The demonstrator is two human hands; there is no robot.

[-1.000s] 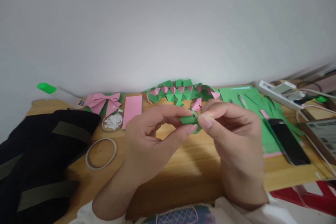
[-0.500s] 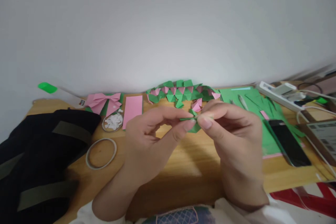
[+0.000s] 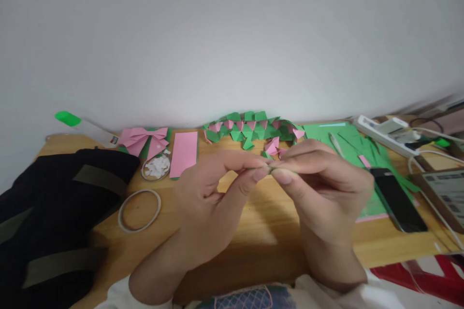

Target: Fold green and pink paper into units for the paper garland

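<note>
My left hand [image 3: 213, 198] and my right hand [image 3: 322, 193] meet over the middle of the table, thumbs and index fingers pinched together. Between the fingertips is a small piece of folded green paper [image 3: 268, 171], mostly covered by them; only thin edges show. Behind the hands, by the wall, stands a curved row of folded green and pink paper pieces [image 3: 250, 130]. Loose pink folded pieces [image 3: 272, 146] lie in front of that row.
At left are a pink paper bow [image 3: 147, 140], a tape roll [image 3: 139, 210], a dish of white scraps [image 3: 156, 167], pink sheets [image 3: 184, 153] and dark cloth [image 3: 61, 212]. Green sheets [image 3: 326, 135], a phone [image 3: 398, 199] and a power strip [image 3: 384, 135] are at right.
The green paper has been turned or pressed flatter, so less of it shows below the fingertips. My right hand has tilted slightly outward to the right.
</note>
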